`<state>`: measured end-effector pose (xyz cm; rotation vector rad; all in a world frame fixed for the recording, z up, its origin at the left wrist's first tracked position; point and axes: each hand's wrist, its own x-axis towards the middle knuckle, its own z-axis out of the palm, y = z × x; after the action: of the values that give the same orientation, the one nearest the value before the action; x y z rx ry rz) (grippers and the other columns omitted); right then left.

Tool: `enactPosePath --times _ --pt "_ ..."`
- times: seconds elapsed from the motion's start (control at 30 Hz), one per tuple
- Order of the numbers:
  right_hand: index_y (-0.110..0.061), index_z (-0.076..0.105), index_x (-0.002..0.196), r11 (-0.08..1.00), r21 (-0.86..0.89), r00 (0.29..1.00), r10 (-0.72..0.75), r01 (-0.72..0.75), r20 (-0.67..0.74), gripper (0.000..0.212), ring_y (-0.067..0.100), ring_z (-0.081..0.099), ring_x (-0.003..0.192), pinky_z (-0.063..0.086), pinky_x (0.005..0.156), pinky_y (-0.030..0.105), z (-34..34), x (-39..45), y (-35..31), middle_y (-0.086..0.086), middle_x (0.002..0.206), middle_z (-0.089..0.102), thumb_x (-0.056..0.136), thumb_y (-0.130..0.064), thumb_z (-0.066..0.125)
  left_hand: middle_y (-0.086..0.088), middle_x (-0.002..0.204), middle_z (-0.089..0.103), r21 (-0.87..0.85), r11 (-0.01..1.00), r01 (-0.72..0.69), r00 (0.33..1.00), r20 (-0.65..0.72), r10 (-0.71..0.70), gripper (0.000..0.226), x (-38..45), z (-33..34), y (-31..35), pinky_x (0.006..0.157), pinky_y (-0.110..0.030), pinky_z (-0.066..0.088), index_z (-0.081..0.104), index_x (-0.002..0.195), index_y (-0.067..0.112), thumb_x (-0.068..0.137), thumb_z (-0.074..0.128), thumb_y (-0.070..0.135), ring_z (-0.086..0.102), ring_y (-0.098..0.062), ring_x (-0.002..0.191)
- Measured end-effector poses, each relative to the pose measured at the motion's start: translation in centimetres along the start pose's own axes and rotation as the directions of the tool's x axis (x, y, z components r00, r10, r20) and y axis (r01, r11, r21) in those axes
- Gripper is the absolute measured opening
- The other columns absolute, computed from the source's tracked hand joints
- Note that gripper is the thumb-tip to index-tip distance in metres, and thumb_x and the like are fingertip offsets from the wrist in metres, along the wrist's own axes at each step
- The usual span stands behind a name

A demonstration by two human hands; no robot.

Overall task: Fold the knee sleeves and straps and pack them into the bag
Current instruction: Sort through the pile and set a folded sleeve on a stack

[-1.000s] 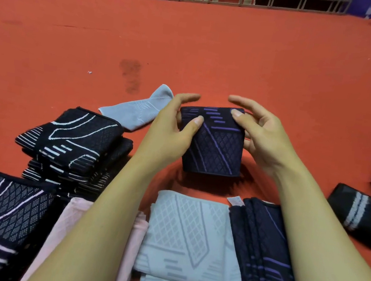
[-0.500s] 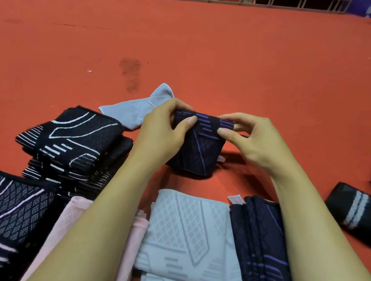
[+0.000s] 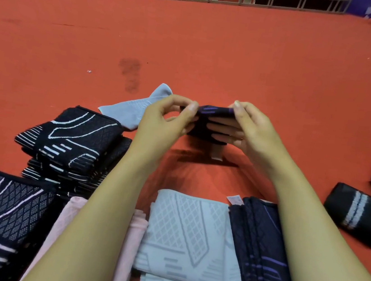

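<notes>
holding the navy sleeve [image 3: 214, 120] up off the red mat [image 3: 215, 50], long axis running left-right, left hand [image 3: 165, 123] and right hand [image 3: 249, 130] pinched on opposite ends, equally close, folded stacks below.

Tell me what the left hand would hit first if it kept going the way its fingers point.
The left hand points right, across the held navy sleeve. Past the sleeve, which it already grips, it would likely meet the right hand holding the other end, though depth is unclear.
</notes>
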<state>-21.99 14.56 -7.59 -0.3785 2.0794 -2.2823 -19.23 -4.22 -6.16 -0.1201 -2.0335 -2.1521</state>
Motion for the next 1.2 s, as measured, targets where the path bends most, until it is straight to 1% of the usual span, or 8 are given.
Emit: enactPosePath --times 0.13,0.2,0.47,0.53,0.67,0.9,1.03,1.2 --pt "-0.022 0.060 0.077 0.972 -0.168 0.984 -0.173 0.163 -0.048 0.034 0.027 0.062 0.080 0.051 0.079 0.056 -1.0 0.4 0.1 0.012 0.084 0.061 0.094 -0.050 0.069 -0.025 0.124 0.071 -0.429 0.868 0.248 0.966 0.037 -0.257 0.020 0.6 -0.5 0.7 0.091 -0.048 0.062 0.057 0.117 0.007 0.102 0.065 0.018 0.075 -0.036 0.105" --pt "-0.023 0.055 0.067 0.940 -0.268 0.977 -0.211 0.213 0.036 0.040 0.019 0.043 0.071 0.037 0.069 0.040 -1.5 0.2 0.1 0.003 0.070 0.048 0.089 -0.049 0.077 -0.026 0.117 0.073 -0.543 0.745 0.388 0.915 0.127 -0.383 0.043 0.8 -0.9 0.8 0.083 -0.043 0.064 0.052 0.134 0.002 0.099 0.069 0.021 0.076 -0.034 0.101" --pt "-0.019 0.056 0.071 0.898 -0.400 0.928 -0.022 0.182 0.373 0.031 0.013 0.047 0.073 0.037 0.066 0.026 -1.4 -1.1 -0.9 0.002 0.073 0.052 0.093 -0.017 0.076 -0.026 0.123 0.070 -0.256 0.913 0.319 0.944 0.003 -0.329 0.070 1.2 -1.0 -0.8 0.069 -0.037 0.063 0.051 0.144 -0.004 0.082 0.083 0.005 0.077 -0.031 0.094" --pt "-0.015 0.064 0.096 0.881 -0.446 0.924 0.031 0.154 0.381 0.010 0.012 0.061 0.079 0.049 0.075 0.022 -1.1 -1.1 -1.8 -0.001 0.086 0.068 0.096 -0.013 0.074 -0.024 0.114 0.073 -0.277 0.915 0.294 0.954 0.021 -0.301 0.042 1.2 -1.2 -0.7 0.072 -0.036 0.064 0.059 0.132 -0.007 0.092 0.071 -0.001 0.075 -0.029 0.092" --pt "-0.032 0.041 0.142 0.910 -0.414 0.981 0.053 0.028 0.184 0.046 0.011 0.073 0.092 0.057 0.079 0.028 -1.2 -0.6 -3.4 0.001 0.104 0.078 0.102 -0.027 0.064 -0.013 0.104 0.068 -0.327 0.921 0.212 0.974 0.151 -0.171 0.025 1.1 -1.2 -0.2 0.083 -0.033 0.060 0.061 0.120 0.005 0.098 0.059 -0.006 0.067 -0.023 0.097" --pt "-0.015 0.068 0.107 0.937 -0.339 0.984 -0.027 0.085 0.174 0.010 0.013 0.066 0.076 0.059 0.074 0.026 -2.6 -0.9 -3.6 0.005 0.089 0.070 0.103 -0.020 0.061 -0.007 0.117 0.074 -0.124 0.965 0.231 0.952 0.233 -0.198 0.042 0.4 -0.9 0.0 0.080 -0.022 0.058 0.059 0.138 0.012 0.099 0.062 -0.001 0.072 -0.013 0.099" --pt "-0.010 0.073 0.109 0.931 -0.323 0.980 -0.123 0.168 0.155 0.018 0.008 0.071 0.092 0.059 0.084 0.025 -2.6 -1.0 -3.6 -0.002 0.101 0.074 0.101 -0.021 0.061 -0.007 0.114 0.075 -0.078 0.966 0.247 0.949 0.219 -0.225 0.036 0.5 -1.0 0.0 0.083 -0.024 0.058 0.062 0.134 0.013 0.099 0.065 0.005 0.073 -0.015 0.101" --pt "0.004 0.069 0.112 0.948 -0.298 0.956 -0.027 0.117 0.291 0.045 0.018 0.061 0.115 0.055 0.100 0.035 -3.7 -1.0 -2.9 0.009 0.119 0.051 0.098 -0.038 0.058 -0.006 0.116 0.076 -0.018 0.973 0.230 0.949 0.227 -0.220 0.033 0.5 -1.3 -0.1 0.082 -0.024 0.058 0.064 0.132 0.014 0.099 0.067 0.010 0.073 -0.016 0.101"
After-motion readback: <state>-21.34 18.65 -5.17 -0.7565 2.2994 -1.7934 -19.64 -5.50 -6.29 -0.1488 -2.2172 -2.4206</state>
